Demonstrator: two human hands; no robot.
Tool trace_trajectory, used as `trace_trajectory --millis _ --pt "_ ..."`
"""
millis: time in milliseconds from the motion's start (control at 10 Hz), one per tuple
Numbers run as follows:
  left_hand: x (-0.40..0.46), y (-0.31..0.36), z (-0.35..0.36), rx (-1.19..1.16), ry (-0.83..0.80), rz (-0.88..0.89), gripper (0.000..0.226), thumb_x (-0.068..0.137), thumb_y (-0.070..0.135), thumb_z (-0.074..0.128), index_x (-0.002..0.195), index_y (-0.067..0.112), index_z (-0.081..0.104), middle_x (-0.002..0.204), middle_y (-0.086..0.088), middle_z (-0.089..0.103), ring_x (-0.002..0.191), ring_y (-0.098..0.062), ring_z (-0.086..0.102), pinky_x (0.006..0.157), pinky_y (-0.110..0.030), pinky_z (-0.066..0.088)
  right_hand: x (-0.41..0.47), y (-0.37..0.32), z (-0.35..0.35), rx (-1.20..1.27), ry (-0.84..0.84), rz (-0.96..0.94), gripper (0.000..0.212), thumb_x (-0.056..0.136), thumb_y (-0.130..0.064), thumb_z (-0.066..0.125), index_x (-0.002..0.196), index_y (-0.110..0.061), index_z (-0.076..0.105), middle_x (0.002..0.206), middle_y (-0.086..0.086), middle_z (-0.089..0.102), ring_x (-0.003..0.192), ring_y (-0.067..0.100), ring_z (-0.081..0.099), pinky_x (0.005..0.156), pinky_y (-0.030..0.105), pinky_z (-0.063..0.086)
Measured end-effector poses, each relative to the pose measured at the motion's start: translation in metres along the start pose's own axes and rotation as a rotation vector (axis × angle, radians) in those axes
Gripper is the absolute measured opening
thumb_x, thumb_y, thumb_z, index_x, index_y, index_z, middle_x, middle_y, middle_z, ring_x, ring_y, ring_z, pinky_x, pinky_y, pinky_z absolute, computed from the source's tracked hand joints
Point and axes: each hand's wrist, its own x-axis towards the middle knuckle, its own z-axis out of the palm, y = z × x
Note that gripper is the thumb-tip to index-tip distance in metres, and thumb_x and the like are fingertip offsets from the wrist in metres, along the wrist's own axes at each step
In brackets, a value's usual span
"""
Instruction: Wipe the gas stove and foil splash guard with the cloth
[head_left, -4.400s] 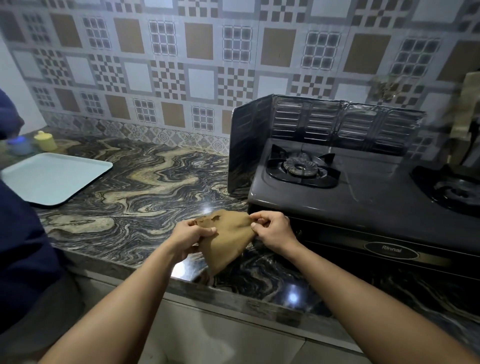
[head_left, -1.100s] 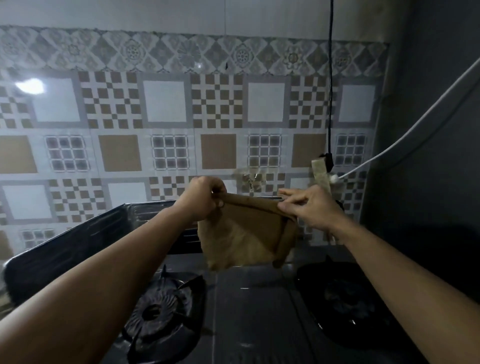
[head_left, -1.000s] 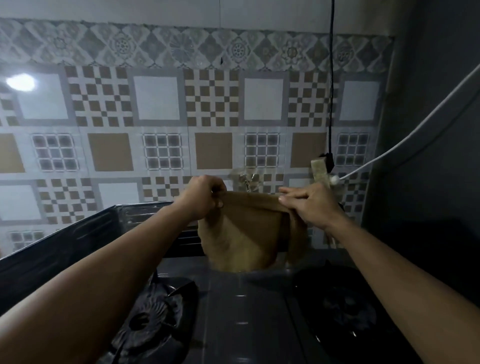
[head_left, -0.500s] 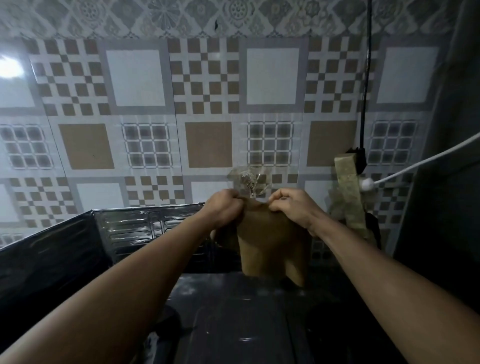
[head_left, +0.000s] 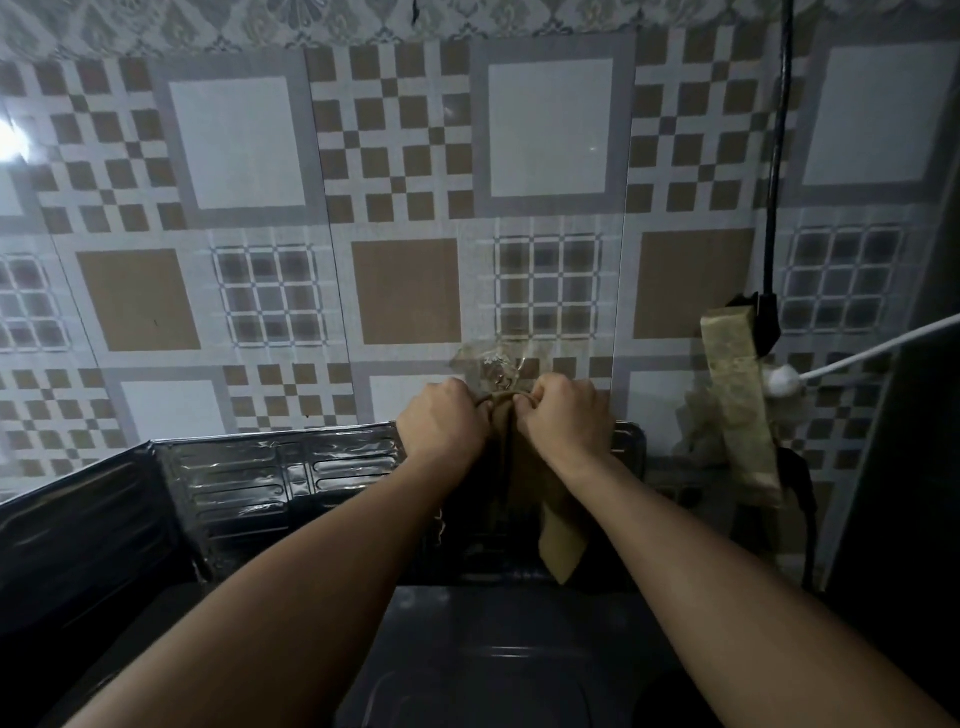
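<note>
My left hand (head_left: 441, 423) and right hand (head_left: 563, 421) both pinch the top edge of the cloth (head_left: 524, 467), which hangs against the foil splash guard (head_left: 280, 467) at the far wall. I judge wiping barely begun; the gas stove (head_left: 498, 660) remains.

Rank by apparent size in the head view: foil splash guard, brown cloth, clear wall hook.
1. foil splash guard, spanning much of the frame.
2. brown cloth, partly hidden by the left hand and right hand gripping it.
3. clear wall hook, smallest.
</note>
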Motion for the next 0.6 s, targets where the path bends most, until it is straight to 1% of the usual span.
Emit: trace_trajectory --millis 100,200,300,400,500,600 --pt "-0.003 0.003 0.002 -0.017 -0.023 -0.053 0.027 0.088 0.043 0.061 0.087 0.016 0.060 0.081 -0.003 0.058 0.077 -0.025 0.058 0.063 -0.032 0.044 0.001 -0.003 -0.002 0.033 0.039 0.099 0.021 0.084 -0.037 0.069 0.092 -0.019 0.061 0.086 0.001 0.064 0.082 0.022 0.060 0.068 0.033 0.050" --pt "-0.007 0.002 0.003 0.013 -0.036 -0.065 0.018 0.085 0.031 0.065 0.088 0.017 0.054 0.083 -0.002 0.057 0.078 -0.023 0.057 0.067 -0.033 0.048 0.000 -0.002 -0.007 0.013 -0.001 0.044 0.009 0.085 -0.024 0.068 0.093 -0.022 0.063 0.092 -0.001 0.061 0.087 0.020 0.059 0.064 0.029 0.041" --pt "-0.014 -0.004 0.005 0.034 -0.112 -0.074 0.019 0.081 0.027 0.068 0.094 0.014 0.063 0.091 -0.005 0.064 0.090 -0.026 0.062 0.080 -0.041 0.055 -0.009 0.001 -0.006 -0.047 -0.136 -0.018 0.021 0.087 -0.013 0.063 0.105 -0.022 0.070 0.108 -0.001 0.059 0.097 0.018 0.055 0.072 0.028 0.042" --pt "-0.023 -0.015 0.000 0.005 -0.215 -0.070 0.024 0.077 0.031 0.073 0.091 0.014 0.063 0.090 -0.005 0.065 0.087 -0.024 0.063 0.079 -0.041 0.056 -0.018 0.004 -0.010 -0.043 -0.176 -0.001 0.032 0.089 -0.010 0.060 0.118 -0.023 0.065 0.113 0.000 0.057 0.095 0.016 0.050 0.073 0.027 0.040" --pt "-0.035 -0.028 -0.017 -0.007 -0.288 -0.059 0.029 0.074 0.035 0.075 0.086 0.013 0.059 0.084 -0.004 0.062 0.079 -0.021 0.062 0.070 -0.035 0.054 -0.031 0.002 -0.022 0.012 -0.245 0.031 0.038 0.089 -0.013 0.060 0.127 -0.023 0.060 0.117 0.002 0.061 0.101 0.019 0.058 0.073 0.029 0.047" --pt "-0.047 -0.041 -0.034 -0.049 -0.364 -0.047 0.038 0.072 0.039 0.077 0.090 0.011 0.057 0.079 -0.001 0.056 0.078 -0.019 0.058 0.063 -0.032 0.046 -0.041 -0.001 -0.035 0.022 -0.295 0.098 0.039 0.088 -0.018 0.063 0.127 -0.022 0.059 0.116 0.003 0.065 0.101 0.020 0.061 0.079 0.034 0.054"
